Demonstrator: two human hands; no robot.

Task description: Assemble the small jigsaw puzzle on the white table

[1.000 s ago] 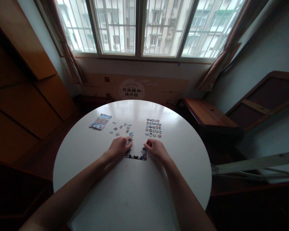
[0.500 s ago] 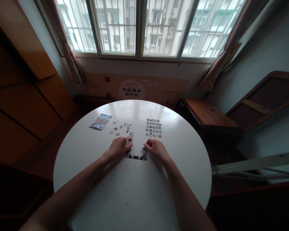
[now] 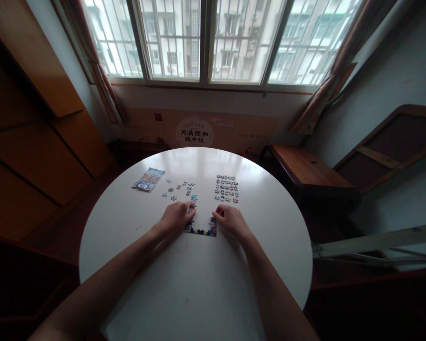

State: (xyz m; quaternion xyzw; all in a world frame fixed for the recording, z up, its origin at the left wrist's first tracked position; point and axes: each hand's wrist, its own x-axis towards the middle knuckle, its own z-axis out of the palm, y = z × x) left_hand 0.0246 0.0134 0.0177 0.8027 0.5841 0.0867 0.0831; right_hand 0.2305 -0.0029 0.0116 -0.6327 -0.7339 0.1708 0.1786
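On the desk (image 3: 199,293), my left grip (image 3: 175,217) curled on the puzzle frame (image 3: 199,231), right grip (image 3: 230,220) curled at its corner, grasp I cannot tell.

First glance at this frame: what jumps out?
The left hand and right hand rest on a part-built puzzle frame at the middle of the round white table. Beyond the right hand, sorted pieces lie in a neat grid; a picture card lies far left. A bright barred window fills the back.
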